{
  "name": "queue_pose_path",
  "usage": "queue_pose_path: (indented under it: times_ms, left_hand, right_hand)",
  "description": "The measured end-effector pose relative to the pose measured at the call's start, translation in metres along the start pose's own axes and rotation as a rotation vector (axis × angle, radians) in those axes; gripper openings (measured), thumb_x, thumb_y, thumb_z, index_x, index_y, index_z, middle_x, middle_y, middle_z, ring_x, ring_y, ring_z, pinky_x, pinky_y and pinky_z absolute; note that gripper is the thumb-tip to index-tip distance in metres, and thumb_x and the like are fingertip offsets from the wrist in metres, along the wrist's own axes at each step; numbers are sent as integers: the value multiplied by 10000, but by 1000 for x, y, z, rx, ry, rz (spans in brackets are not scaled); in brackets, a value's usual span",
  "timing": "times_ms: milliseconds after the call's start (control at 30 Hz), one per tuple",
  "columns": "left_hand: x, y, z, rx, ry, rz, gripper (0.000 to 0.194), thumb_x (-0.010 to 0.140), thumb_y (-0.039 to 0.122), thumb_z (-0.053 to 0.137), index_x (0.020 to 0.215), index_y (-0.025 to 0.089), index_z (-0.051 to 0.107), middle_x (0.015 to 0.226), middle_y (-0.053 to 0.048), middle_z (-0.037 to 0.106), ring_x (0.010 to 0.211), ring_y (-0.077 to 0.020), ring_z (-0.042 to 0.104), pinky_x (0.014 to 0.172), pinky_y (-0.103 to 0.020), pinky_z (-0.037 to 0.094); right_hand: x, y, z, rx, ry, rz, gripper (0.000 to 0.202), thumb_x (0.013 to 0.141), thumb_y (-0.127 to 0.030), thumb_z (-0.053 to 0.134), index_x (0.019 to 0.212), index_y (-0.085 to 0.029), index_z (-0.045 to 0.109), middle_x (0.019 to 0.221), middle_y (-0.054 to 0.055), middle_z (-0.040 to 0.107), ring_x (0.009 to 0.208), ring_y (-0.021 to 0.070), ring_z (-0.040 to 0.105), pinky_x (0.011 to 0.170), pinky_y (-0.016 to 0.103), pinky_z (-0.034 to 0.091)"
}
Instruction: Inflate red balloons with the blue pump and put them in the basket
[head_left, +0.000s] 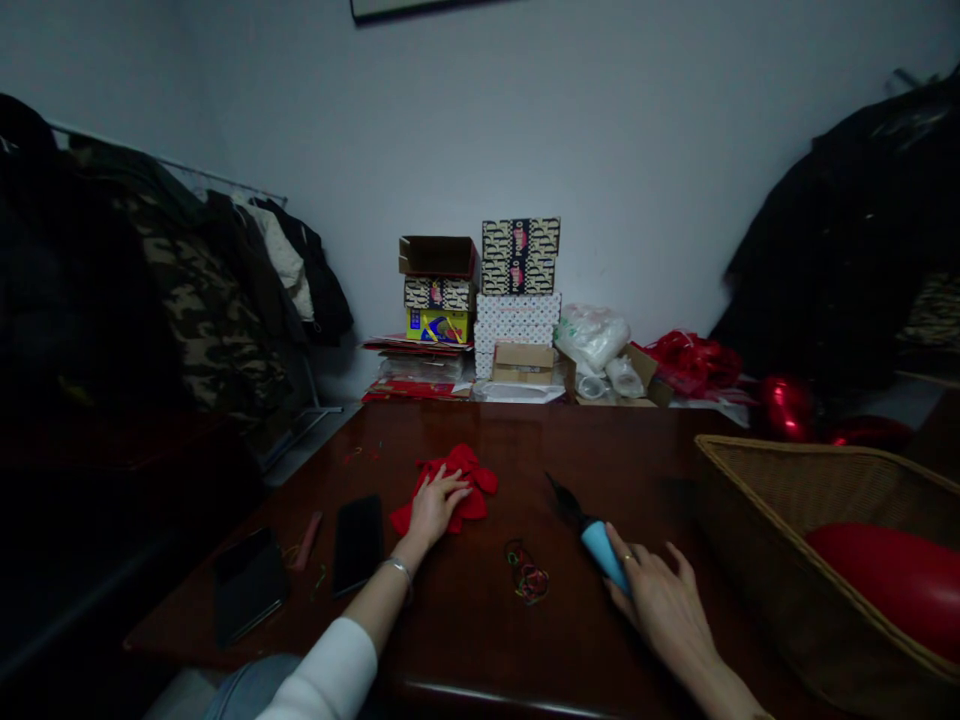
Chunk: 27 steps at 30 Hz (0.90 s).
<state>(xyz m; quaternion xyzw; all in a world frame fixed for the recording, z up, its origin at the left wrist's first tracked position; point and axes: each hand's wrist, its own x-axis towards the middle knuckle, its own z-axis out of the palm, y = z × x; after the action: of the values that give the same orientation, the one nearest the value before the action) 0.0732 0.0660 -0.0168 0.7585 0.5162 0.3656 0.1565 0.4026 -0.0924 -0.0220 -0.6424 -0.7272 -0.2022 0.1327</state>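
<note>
My left hand [437, 502] lies over a loose pile of deflated red balloons [471, 470] on the table, its fingers stretched out across them. Whether the fingertips pinch a balloon is hard to tell. With thumb and fingers round its light blue body, my right hand [664, 595] holds a hand balloon pump [604, 553]. The pump's tapered black end points forward and left, low over the tabletop. Between my hands lies a small tangle of coloured rubber bands [528, 574].
Left of my forearm lie a black phone [358, 543], a dark flat case [250, 583] and a reddish stick-like object [306, 541]. A wicker basket [739, 490] with an inflated red balloon [892, 575] stands right. Stacked boxes [517, 310] line the wall behind the table [480, 640].
</note>
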Motion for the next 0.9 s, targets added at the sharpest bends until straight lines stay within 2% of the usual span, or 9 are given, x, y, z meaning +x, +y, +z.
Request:
queue_pose_path:
  times_ms: [133, 300, 700, 900]
  left_hand:
    - [-6, 10, -8, -101, -23, 18, 263, 781, 429, 565, 959, 290, 701, 1208, -21, 591, 1282, -218, 358, 1079, -421, 209]
    - [-14, 18, -8, -128, -61, 63, 253, 783, 418, 568, 963, 299, 700, 1194, -17, 600, 1284, -218, 354, 1085, -439, 197]
    - [-22, 28, -8, -2, -146, 139, 225, 794, 396, 569, 956, 311, 700, 1187, 5, 602, 1280, -217, 363, 1069, -441, 242]
    - [-24, 28, -10, 73, -240, 226, 256, 771, 409, 598, 1002, 330, 676, 1226, 5, 578, 1296, -213, 336, 1066, -453, 212]
  right_hand:
    - [8, -14, -20, 198, 5, -185, 634, 801, -251, 484, 1386, -248, 240, 1020, 40, 593, 863, 186, 568, 994, 496, 196]
    - [10, -26, -40, 285, -21, -258, 645, 781, -221, 481, 1383, -264, 253, 1042, 35, 587, 883, 175, 557, 1014, 504, 158]
    - [7, -24, -51, 301, -90, -325, 651, 770, -215, 491, 1380, -271, 271, 1026, 34, 595, 864, 177, 556, 1015, 518, 151]
    - [7, -24, -54, 337, -98, -361, 663, 769, -219, 497, 1385, -275, 260, 1028, 40, 600, 885, 179, 560, 1015, 515, 152]
